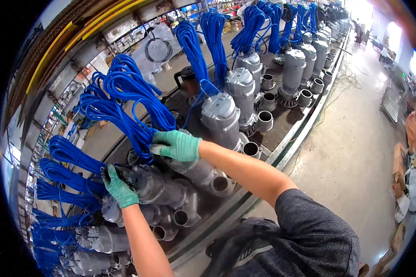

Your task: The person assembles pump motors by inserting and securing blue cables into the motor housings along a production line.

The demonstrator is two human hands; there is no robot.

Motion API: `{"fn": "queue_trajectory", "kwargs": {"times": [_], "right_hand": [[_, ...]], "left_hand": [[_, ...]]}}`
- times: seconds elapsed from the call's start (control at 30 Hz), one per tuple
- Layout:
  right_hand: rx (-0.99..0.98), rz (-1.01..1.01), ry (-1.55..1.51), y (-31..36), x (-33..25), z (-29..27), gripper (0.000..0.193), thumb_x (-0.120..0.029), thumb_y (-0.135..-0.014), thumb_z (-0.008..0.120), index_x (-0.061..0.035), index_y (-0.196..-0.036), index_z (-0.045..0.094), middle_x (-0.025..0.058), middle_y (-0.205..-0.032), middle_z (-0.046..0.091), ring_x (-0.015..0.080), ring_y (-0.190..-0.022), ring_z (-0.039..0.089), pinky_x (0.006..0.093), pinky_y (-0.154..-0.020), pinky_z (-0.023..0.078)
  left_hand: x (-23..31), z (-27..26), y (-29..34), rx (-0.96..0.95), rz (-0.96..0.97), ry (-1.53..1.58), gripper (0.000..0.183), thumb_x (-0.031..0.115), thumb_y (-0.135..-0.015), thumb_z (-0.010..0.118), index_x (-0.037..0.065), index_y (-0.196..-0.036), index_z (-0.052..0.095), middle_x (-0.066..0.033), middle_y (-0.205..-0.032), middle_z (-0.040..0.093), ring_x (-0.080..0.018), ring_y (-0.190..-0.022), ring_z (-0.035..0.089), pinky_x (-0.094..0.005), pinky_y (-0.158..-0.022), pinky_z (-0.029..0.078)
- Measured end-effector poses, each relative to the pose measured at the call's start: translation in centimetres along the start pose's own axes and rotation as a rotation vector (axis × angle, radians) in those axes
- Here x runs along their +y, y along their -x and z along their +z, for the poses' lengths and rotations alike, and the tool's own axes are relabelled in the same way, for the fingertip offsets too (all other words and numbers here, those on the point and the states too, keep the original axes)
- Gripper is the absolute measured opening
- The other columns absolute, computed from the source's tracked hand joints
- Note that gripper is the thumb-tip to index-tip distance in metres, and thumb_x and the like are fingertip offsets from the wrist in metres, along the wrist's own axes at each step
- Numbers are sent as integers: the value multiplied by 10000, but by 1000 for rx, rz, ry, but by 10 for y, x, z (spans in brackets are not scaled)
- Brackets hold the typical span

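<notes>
Both my hands wear green gloves. My right hand (176,146) is closed round the lower end of a large blue cable coil (136,94), just above a grey submersible pump (196,171). Lower left, my left hand (120,187) is at the top end of another grey pump (148,183), which lies tilted. Its thumb points up, and its curled fingers are partly hidden behind dark parts there. Right beside those fingers ends a second blue cable coil (76,154). What the left fingers grip is hidden.
Several more pumps (222,115) with blue coils (212,41) stand in rows along the bench, their round outlets (265,121) facing its metal edge (305,124). A dark jug-like container (188,83) stands behind. A wire rack (393,105) and cardboard (399,161) lie on the floor at right.
</notes>
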State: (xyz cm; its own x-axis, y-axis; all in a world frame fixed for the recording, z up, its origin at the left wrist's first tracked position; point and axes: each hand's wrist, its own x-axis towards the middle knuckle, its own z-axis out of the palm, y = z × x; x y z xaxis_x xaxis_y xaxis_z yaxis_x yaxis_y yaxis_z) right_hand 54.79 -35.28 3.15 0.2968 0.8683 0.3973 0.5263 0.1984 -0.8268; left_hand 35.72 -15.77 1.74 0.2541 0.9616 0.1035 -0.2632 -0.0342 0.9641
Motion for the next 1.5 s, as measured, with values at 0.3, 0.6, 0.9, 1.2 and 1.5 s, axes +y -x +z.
{"fn": "queue_trajectory", "kwargs": {"times": [0.3, 0.6, 0.9, 1.2, 1.5], "right_hand": [[-5, 77, 525, -39, -18, 28, 456, -380, -964, 592, -14, -1235, 618, 200, -1153, 704, 405, -1015, 684, 514, -892, 530], [200, 46, 679, -47, -8, 45, 494, -175, -923, 600, 53, -1353, 517, 239, -1074, 703, 404, -941, 705, 478, -821, 560], [-14, -184, 380, -29, 14, -9, 504, -470, -982, 570, -4, -1131, 691, 224, -1074, 707, 427, -1012, 666, 492, -910, 525], [171, 16, 421, -1, -20, 26, 386, -381, -969, 608, -14, -1027, 714, 217, -1026, 704, 416, -939, 679, 497, -840, 541], [-321, -28, 127, -28, 2, -20, 671, -485, -904, 726, -10, -1355, 579, 228, -1341, 623, 362, -1241, 604, 449, -1046, 473]], "left_hand": [[-8, -6, -8, 30, 41, 4, 664, 392, -902, 775, 54, -1402, 499, -103, -1303, 577, -265, -1114, 590, -410, -936, 536], [5, 4, 6, -37, 15, 14, 868, 387, -919, 741, 75, -1590, 288, -185, -1539, 430, -360, -1315, 499, -497, -1068, 481], [2, 6, 7, -17, 74, 37, 835, 393, -899, 779, 6, -1526, 387, -141, -1413, 547, -267, -1177, 591, -387, -988, 527], [-1, 7, 5, 1, 60, 106, 683, 355, -906, 774, 42, -1440, 485, -124, -1360, 565, -272, -1145, 589, -419, -971, 523], [-9, -13, -12, -83, 57, 27, 901, 403, -870, 798, 97, -1575, 329, -145, -1522, 459, -338, -1293, 517, -479, -1049, 486]]}}
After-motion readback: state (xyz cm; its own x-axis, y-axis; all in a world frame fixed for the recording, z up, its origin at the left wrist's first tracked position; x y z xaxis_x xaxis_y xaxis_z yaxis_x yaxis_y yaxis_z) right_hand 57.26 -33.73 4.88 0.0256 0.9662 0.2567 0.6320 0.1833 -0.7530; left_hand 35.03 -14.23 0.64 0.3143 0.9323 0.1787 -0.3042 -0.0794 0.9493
